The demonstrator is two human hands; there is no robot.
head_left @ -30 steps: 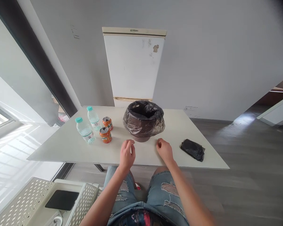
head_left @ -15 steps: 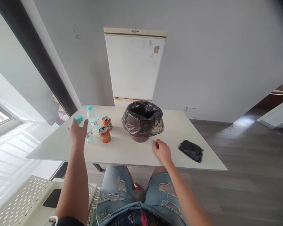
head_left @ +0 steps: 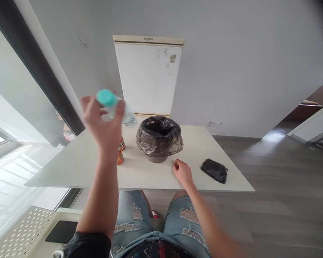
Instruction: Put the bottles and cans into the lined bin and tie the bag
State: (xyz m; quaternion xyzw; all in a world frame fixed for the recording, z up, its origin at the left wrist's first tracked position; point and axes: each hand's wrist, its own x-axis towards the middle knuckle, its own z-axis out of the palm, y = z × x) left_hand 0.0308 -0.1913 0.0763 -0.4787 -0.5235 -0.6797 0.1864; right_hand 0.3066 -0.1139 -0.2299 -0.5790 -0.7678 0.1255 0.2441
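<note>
Pale counter spans the frame's middle. Left of centre, the left hand's grip pinches a tilted bottle near its cap; a loosened hold could drop it onto the cans. Right of centre, the right hand rests curled closed.

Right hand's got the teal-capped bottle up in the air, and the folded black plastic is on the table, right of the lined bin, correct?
Not the right hand: the head view shows the left hand holding the teal-capped bottle up. The folded black plastic is indeed on the table, right of the lined bin.
</note>
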